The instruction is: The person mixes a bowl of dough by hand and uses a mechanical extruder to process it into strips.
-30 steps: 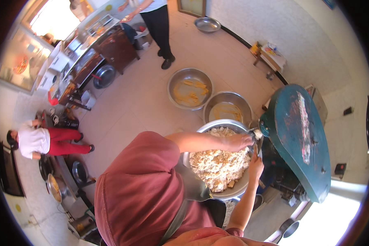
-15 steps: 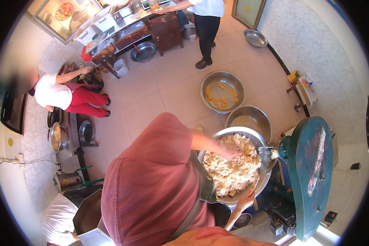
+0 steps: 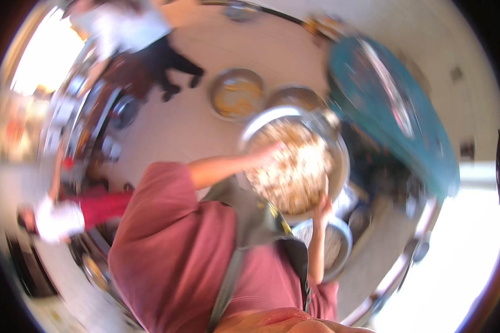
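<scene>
A wide metal basin [image 3: 343,166] in front of me holds a mass of pale, crumbly dough [image 3: 294,172]. My left hand [image 3: 268,154] reaches over the left side of the basin into the dough; motion blur hides its fingers. At the near right, my right hand [image 3: 322,210] grips the basin's rim, its fingertips reaching along the inside edge. A dark apron [image 3: 239,211] hangs between me and the basin.
A large green machine [image 3: 383,105] stands right of the basin. Beyond lie two metal bowls, one with yellow pieces [image 3: 237,94] and another bowl [image 3: 294,95]. A bowl [image 3: 339,244] sits below my right hand. Two people, one in dark trousers [image 3: 172,61] and one in red trousers [image 3: 103,210], stand left.
My view has swung, so the room appears turned and smeared. A bowl below my right hand and a bright opening at right now show. My hands stay at the basin.
</scene>
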Demonstrator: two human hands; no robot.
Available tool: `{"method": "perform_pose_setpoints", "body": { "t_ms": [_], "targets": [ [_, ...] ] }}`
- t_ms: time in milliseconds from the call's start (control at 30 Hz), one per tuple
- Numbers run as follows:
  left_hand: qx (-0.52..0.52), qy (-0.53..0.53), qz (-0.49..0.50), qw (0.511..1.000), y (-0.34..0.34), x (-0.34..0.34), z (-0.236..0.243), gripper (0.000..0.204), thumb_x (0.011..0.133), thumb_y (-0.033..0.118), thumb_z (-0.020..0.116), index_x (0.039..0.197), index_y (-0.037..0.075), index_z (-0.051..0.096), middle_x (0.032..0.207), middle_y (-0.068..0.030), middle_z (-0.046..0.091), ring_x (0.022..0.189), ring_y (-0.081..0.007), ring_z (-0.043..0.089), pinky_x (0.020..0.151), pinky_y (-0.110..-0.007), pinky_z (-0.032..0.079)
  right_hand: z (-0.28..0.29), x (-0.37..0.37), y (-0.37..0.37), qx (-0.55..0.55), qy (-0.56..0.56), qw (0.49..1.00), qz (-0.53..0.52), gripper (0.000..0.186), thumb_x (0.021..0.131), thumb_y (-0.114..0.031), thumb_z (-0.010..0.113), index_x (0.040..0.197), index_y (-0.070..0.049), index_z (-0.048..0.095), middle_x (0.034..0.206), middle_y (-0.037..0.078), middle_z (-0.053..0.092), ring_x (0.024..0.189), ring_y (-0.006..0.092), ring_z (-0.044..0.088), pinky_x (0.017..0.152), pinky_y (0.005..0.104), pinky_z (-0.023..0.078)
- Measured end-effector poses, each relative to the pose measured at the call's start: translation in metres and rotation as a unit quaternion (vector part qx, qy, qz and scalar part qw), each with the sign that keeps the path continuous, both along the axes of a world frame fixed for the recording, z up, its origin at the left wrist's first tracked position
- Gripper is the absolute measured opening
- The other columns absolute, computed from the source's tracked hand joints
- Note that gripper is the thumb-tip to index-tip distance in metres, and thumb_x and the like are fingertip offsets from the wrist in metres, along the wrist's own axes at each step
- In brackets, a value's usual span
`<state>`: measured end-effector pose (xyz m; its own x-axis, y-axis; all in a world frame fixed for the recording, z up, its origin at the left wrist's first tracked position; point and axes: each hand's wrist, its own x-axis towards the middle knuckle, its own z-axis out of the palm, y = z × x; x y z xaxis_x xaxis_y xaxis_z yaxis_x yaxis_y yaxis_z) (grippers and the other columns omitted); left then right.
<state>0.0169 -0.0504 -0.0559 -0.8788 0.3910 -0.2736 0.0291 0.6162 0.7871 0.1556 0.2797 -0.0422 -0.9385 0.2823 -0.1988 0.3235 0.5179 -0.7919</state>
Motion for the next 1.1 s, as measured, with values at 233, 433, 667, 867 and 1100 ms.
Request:
{"method": "perform_pose_setpoints", "body": {
  "t_ms": [233,433,667,867,1100],
  "targets": [
    [-0.024,0.082,0.006,0.996,-0.003,0.018,0.026,0.081,0.072,0.014,0.082,0.141,0.005,0.04,0.121,-0.0161,0.058,0.114,-0.0311,0.058,0.098,-0.038,0.047,-0.002,-0.001,-0.009,0.122,0.157,0.98,-0.021,0.025,0.096,-0.029,0.059,0.109,-0.008,0.062,0.084,0.021,0.068,0.073,0.0429,0.066,0.062,0.0489,0.054],
    [-0.128,0.087,-0.07,0.985,-0.014,0.017,0.021,0.085,0.071,0.02,0.083,0.143,0.007,0.04,0.135,-0.0218,0.05,0.127,-0.0376,0.047,0.105,-0.042,0.042,-0.002,0.006,-0.023,0.15,0.162,0.975,-0.03,0.022,0.095,-0.028,0.061,0.104,-0.008,0.06,0.079,0.019,0.068,0.067,0.0398,0.066,0.058,0.0475,0.053],
    [0.024,0.052,-0.011,0.998,-0.007,0.009,0.003,0.08,0.072,0.0,0.078,0.142,0.007,0.041,0.135,-0.0157,0.054,0.123,-0.0302,0.054,0.104,-0.039,0.046,-0.01,0.013,-0.012,0.111,0.082,0.987,-0.078,0.029,0.093,-0.034,0.062,0.115,-0.015,0.065,0.089,0.017,0.07,0.078,0.0391,0.068,0.068,0.0496,0.054],
    [0.014,0.045,-0.006,0.999,-0.05,-0.026,-0.007,0.04,0.08,0.004,0.067,0.117,-0.003,0.056,0.109,-0.0107,0.06,0.096,-0.0189,0.058,0.084,-0.031,0.049,0.013,0.001,-0.012,0.079,0.06,0.994,-0.04,0.031,0.095,-0.042,0.056,0.094,-0.011,0.057,0.078,0.017,0.067,0.071,0.0402,0.065,0.063,0.0515,0.052],
    [-0.001,-0.299,-0.006,0.954,-0.016,-0.04,0.044,0.032,0.084,0.004,0.053,0.112,-0.002,0.067,0.074,0.0039,0.052,0.061,-0.0041,0.044,0.054,-0.019,0.034,0.002,0.014,-0.013,0.089,0.116,0.987,-0.06,0.031,0.096,-0.041,0.055,0.093,-0.011,0.057,0.072,0.015,0.065,0.064,0.0383,0.064,0.058,0.0492,0.052]
  ]
}}
